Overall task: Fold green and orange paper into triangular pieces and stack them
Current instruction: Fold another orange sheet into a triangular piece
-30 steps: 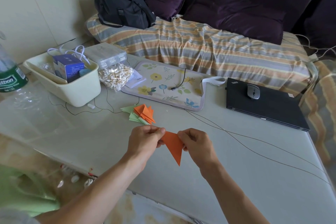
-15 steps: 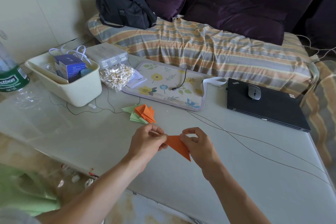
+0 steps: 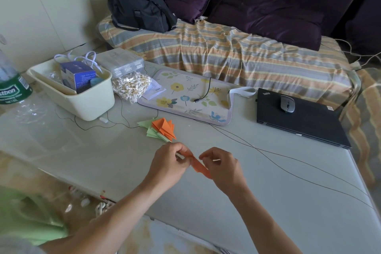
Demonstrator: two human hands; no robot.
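So both hands are up over the pale grey glass-topped table (image 3: 268,202), working one folded orange paper piece (image 3: 199,166) between them. The left hand (image 3: 171,163) pinches the upper-left end with thumb and fingertips closed on it, and the right hand (image 3: 223,168) has its fingers curled around the lower-right part, with the tip of the paper poking out just under the palm. The piece looks held in the air just above the table rather than lying on it, though that's hard to be sure of from this angle.

Handling-wise, this is thin craft paper: basically weightless, floppy until it's creased, then a bit stiffer along the folds. It'll crumple or tear if squeezed hard, so my guess is light fingertip pinches right at the edges and corners are the way to go, running a nail along the crease.

Its long axis runs diagonally, from upper left near the left fingers down to the lower right, and the pointed end faces down-right toward the person.

Just beyond the hands, near the flowery mat (image 3: 191,97), sits the small pile of finished green and orange triangles (image 3: 161,129), fanned out a bit, orange ones on top.
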